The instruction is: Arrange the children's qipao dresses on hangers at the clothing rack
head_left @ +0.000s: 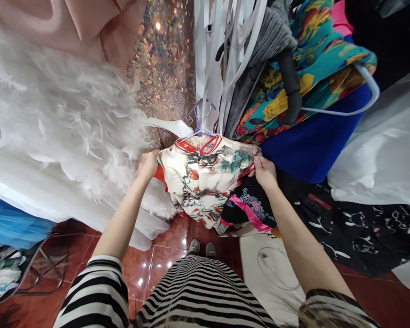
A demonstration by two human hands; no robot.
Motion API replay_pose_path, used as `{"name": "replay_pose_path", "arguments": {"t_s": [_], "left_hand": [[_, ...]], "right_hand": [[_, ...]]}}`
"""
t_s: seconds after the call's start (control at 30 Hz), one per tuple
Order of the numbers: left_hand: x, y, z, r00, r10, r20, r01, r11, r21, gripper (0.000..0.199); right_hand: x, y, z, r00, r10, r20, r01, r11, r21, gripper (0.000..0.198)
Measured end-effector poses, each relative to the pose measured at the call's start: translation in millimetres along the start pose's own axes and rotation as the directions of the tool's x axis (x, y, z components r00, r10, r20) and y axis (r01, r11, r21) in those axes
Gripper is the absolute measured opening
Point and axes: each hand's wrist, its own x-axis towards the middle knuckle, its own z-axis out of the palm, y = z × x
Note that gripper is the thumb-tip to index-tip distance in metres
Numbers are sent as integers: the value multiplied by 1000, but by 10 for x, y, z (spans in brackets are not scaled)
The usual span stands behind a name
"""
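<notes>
A cream dress (210, 177) with a floral print and red piping hangs in front of me on a purple wire hanger (202, 130). Its collar is at the top and its skirt falls toward the floor. With fingers closed, my left hand (149, 163) grips the dress at its left shoulder edge, where red lining shows. On the other side my right hand (264, 171) pinches the right sleeve edge. The cloth is spread between both hands. Just below my right hand hangs a black garment (241, 205) with pink trim.
White feathered garments (71, 118) crowd the left, beside a sequinned cloth (167, 68). White hangers (237, 59) and a teal floral garment (328, 77) hang at upper right. A folding chair (43, 264) stands at lower left on the red tiled floor (136, 273).
</notes>
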Motion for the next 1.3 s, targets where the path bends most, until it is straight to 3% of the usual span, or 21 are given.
{"name": "replay_pose_path", "arguments": {"t_s": [0.2, 0.4, 0.57, 1.07, 1.3], "left_hand": [[-12, 41, -30, 1000, 13, 10, -13, 1000, -5, 24], [-26, 47, -34, 1000, 8, 7, -8, 1000, -24, 22], [-13, 24, -18, 1000, 28, -2, -28, 999, -32, 21], [20, -9, 38, 1000, 21, -17, -21, 1000, -19, 26], [30, -11, 59, 1000, 12, -24, -12, 1000, -19, 27]], "right_hand": [[44, 30, 49, 997, 72, -15, -69, 986, 153, 34], [90, 130, 102, 998, 55, -39, -45, 975, 216, 43], [54, 105, 108, 996, 12, -85, 0, 991, 136, 46], [-16, 12, 23, 998, -66, -13, 66, 998, -3, 62], [-115, -37, -20, 996, -85, -13, 83, 990, -115, 52]]}}
